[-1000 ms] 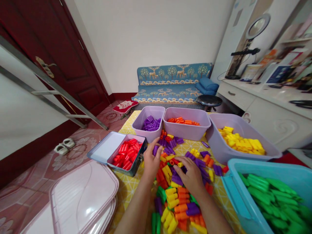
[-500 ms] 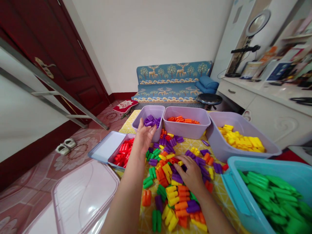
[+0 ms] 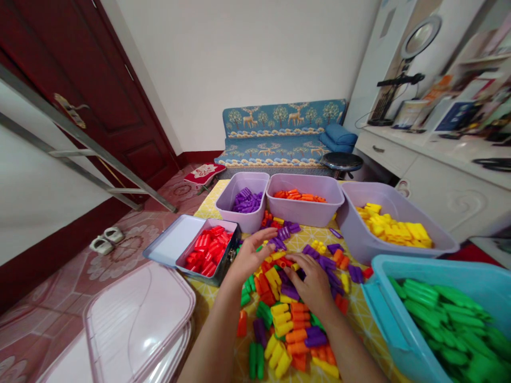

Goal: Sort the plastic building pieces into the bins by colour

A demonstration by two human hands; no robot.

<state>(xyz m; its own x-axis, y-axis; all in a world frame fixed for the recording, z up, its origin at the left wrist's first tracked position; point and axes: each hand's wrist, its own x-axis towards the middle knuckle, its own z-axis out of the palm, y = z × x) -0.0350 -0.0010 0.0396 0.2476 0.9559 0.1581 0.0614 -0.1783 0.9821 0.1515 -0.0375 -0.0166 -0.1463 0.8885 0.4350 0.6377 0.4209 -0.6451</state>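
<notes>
My left hand (image 3: 249, 258) hovers over the left side of a pile of plastic building pieces, its fingers apart and nothing visible in them. The fingers of my right hand (image 3: 313, 282) rest on the middle of the pile, thumb and fingertips apart around a yellow piece (image 3: 295, 266); its palm hides what lies below. Purple (image 3: 315, 336), orange (image 3: 297, 336), yellow (image 3: 282, 319) and green pieces (image 3: 256, 360) are mixed there. Behind the pile, a lilac bin (image 3: 239, 217) holds purple pieces (image 3: 248, 201). Red pieces (image 3: 209, 249) lie in an open tin (image 3: 191, 272) at left.
Another lilac bin (image 3: 305, 213) holds orange pieces, and a larger lilac bin (image 3: 355, 239) yellow ones. A turquoise bin (image 3: 389, 314) with green pieces stands at front right. Stacked lids (image 3: 139, 314) lie at left. Beyond the yellow-clothed table (image 3: 209, 205) is a blue sofa (image 3: 275, 146).
My left hand has drawn back from the purple bin toward me and down over the pile. My right hand has stayed in nearly the same place.
</notes>
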